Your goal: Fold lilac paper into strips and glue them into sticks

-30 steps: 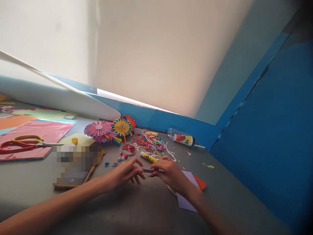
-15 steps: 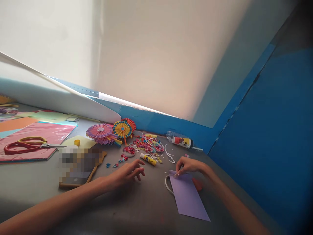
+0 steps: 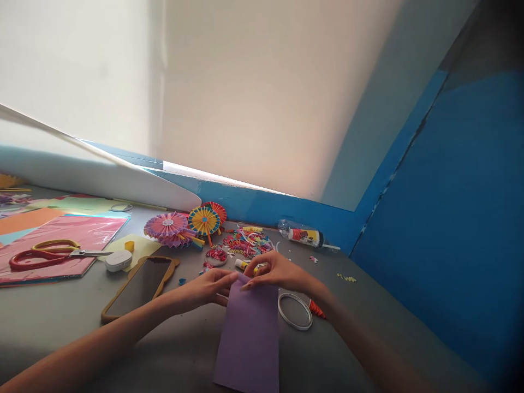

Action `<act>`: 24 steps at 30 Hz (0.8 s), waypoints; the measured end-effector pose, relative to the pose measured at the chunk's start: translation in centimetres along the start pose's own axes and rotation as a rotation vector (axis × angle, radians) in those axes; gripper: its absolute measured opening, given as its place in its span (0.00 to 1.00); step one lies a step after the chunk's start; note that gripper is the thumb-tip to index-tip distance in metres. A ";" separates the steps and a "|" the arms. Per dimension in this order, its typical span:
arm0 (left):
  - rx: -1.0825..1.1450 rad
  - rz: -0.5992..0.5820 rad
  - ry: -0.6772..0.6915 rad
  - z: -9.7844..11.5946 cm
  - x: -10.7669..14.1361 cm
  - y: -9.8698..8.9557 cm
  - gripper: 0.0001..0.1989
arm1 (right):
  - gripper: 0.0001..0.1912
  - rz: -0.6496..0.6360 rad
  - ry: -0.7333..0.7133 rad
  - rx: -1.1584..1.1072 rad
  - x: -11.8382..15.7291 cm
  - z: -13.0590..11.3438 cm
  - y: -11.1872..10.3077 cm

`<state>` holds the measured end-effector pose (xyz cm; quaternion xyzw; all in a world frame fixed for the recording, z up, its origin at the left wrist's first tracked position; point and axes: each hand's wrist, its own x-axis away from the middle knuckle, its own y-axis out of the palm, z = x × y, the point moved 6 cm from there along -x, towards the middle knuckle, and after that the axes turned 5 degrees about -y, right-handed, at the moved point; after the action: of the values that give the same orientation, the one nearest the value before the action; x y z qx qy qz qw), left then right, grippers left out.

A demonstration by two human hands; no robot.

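Observation:
A strip of purple paper (image 3: 249, 338) hangs upright in front of me, its lower end toward the near table edge. My right hand (image 3: 272, 270) pinches its top edge between thumb and fingers. At the top left corner, my left hand (image 3: 208, 287) has its thumb on the paper, with fingers partly behind it. A yellow glue stick (image 3: 242, 265) lies just beyond, partly covered by my right hand. Right of the paper rest a roll of white tape (image 3: 295, 326) and a folded orange-red paper piece (image 3: 316, 309), partly hidden by my right forearm.
Red-handled scissors (image 3: 45, 255) lie on packed coloured paper (image 3: 104, 221) at left. A phone (image 3: 141, 286) and a white case (image 3: 118, 261) are near my left arm. Pleated paper rosettes (image 3: 204, 219), paper scraps (image 3: 237, 248) and a glue bottle (image 3: 303, 236) line the blue wall.
My right hand has carried the purple paper left, off the tape roll. My left hand, empty before, has met its top left corner.

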<state>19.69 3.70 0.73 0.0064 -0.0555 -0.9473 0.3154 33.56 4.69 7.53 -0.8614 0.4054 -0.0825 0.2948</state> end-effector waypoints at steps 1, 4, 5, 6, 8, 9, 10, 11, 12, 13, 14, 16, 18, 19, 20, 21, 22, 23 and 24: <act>-0.046 0.054 -0.008 -0.4 -0.2 -0.6 0.23 | 0.15 0.018 -0.021 0.001 -0.4 0.5 0.6; -0.104 0.162 -0.020 -1.6 -0.7 -2.2 0.19 | 0.19 0.143 -0.046 0.052 -0.9 2.0 1.1; -0.103 0.184 -0.017 -1.8 -0.8 -2.7 0.19 | 0.20 0.156 -0.045 0.062 -0.8 2.4 1.2; -0.103 0.200 -0.011 -2.0 -0.9 -3.0 0.18 | 0.21 0.145 -0.042 0.060 -0.7 2.8 1.2; -0.120 0.219 0.006 -2.1 -0.9 -3.5 0.18 | 0.20 0.098 -0.038 0.031 -0.4 3.5 1.4; -0.138 0.226 0.010 -2.1 -0.9 -3.6 0.18 | 0.18 0.078 -0.039 0.019 -0.3 3.8 1.4; -0.163 0.233 0.006 -2.1 -0.9 -3.7 0.18 | 0.17 0.068 -0.043 0.015 -0.1 4.1 1.4; -0.191 0.243 -0.001 -2.1 -1.0 -3.8 0.19 | 0.16 0.061 -0.045 0.017 -0.1 4.4 1.4; -0.221 0.257 -0.009 -2.1 -1.0 -3.9 0.19 | 0.15 0.059 -0.047 0.021 -0.1 4.7 1.4; -0.256 0.273 -0.011 -2.0 -1.0 -4.0 0.20 | 0.14 0.058 -0.051 0.025 -0.1 4.9 1.5; -0.292 0.287 -0.008 -2.0 -1.1 -4.1 0.20 | 0.13 0.059 -0.053 0.026 -0.2 5.1 1.5; -0.362 0.313 0.019 -1.7 -1.1 -4.2 0.20 | 0.13 0.074 -0.052 0.020 -0.3 5.4 1.6; -0.414 0.343 0.050 -1.4 -1.0 -4.5 0.20 | 0.12 0.098 -0.048 0.019 -0.3 5.6 1.5; -0.426 0.358 0.060 -1.4 -1.0 -4.7 0.19 | 0.12 0.112 -0.046 0.020 -0.2 5.6 1.4; -0.428 0.368 0.066 -1.4 -1.0 -4.8 0.19 | 0.11 0.125 -0.044 0.020 -0.2 5.7 1.3; -0.424 0.375 0.068 -1.4 -1.0 -4.9 0.18 | 0.10 0.138 -0.042 0.019 -0.1 5.8 1.3; -0.417 0.381 0.068 -1.5 -1.0 -5.0 0.18 | 0.10 0.149 -0.042 0.018 0.0 5.8 1.2; -0.410 0.386 0.065 -1.5 -1.0 -5.0 0.19 | 0.10 0.158 -0.042 0.016 0.0 5.8 1.2; -0.407 0.384 0.058 -1.6 -1.0 -5.0 0.19 | 0.09 0.165 -0.044 0.014 0.1 5.8 1.2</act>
<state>17.59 8.06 -1.45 -0.0407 0.1447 -0.8612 0.4855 35.00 6.59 2.09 -0.8245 0.4679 -0.0416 0.3155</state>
